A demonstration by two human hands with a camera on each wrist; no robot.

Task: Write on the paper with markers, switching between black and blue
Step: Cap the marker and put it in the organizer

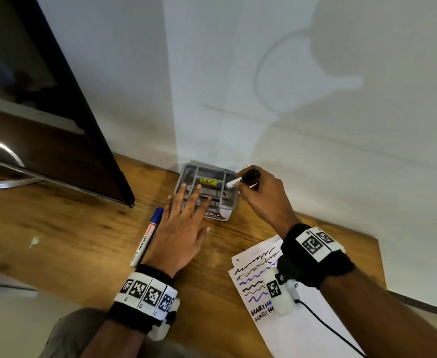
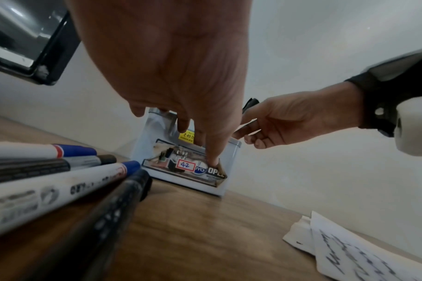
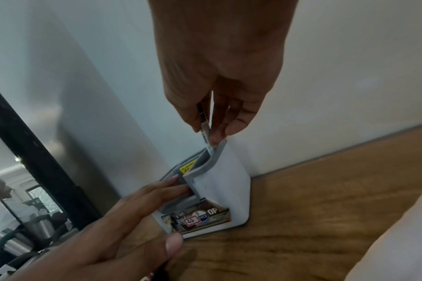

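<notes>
Overhead, a person's right hand (image 1: 260, 192) pinches a black-capped marker (image 1: 240, 179) between thumb and curled fingers, directly above the back right corner of a small grey organiser box (image 1: 225, 210) that sits against the wall. The marker's black cap end points up and away from the box, and its white barrel angles down toward the box. In the right wrist view, the barrel (image 3: 206, 133) runs down between the thumb and the fingertips, and its lower end dips behind the box's rim at the compartment nearest the wall; whether it touches the inside cannot be told.

The left hand (image 1: 183, 228) lies flat over the front of the box, fingers straight and spread, gripping nothing. Its fingertips (image 1: 198, 188) rest on the dividers near a yellow price sticker (image 1: 208, 181); the thumb sits apart, just off the box's front edge.

Just left of that hand, a blue-capped whiteboard marker (image 1: 147, 235) lies on the wooden table (image 1: 70, 228), not touched by any finger. The left wrist view shows more markers beside it, two blue-capped (image 2: 70, 151) and two dark (image 2: 123, 199).

Under the right forearm, the paper (image 1: 253, 282) lies near the table's front edge, well apart from both hands' fingers, carrying black and blue wavy lines and lettering. A dark monitor (image 1: 57, 112) stands at the back left.
</notes>
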